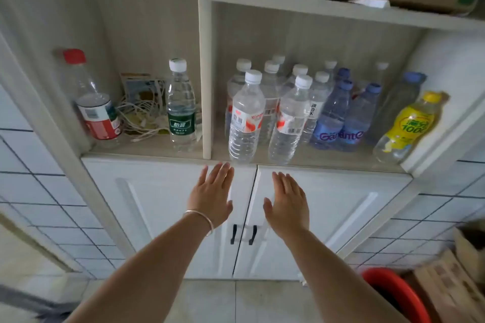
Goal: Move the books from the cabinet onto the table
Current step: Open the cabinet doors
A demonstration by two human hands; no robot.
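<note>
A white cabinet (162, 217) fills the view, its two lower doors closed, with black handles (242, 234) at the middle seam. My left hand (212, 194), wearing a thin bracelet, is held flat with its fingers extended in front of the left door. My right hand (287, 202) is held the same way in front of the right door. Both hands hold nothing. No books are visible; the inside of the lower cabinet is hidden by the doors.
The open shelf above holds several water bottles (245, 115), a yellow drink bottle (409, 126), a green-labelled bottle (181, 107), a red-capped bottle (94, 97) and tangled white cables (141, 118). A red bucket (393, 294) and cardboard boxes (451, 280) stand at lower right.
</note>
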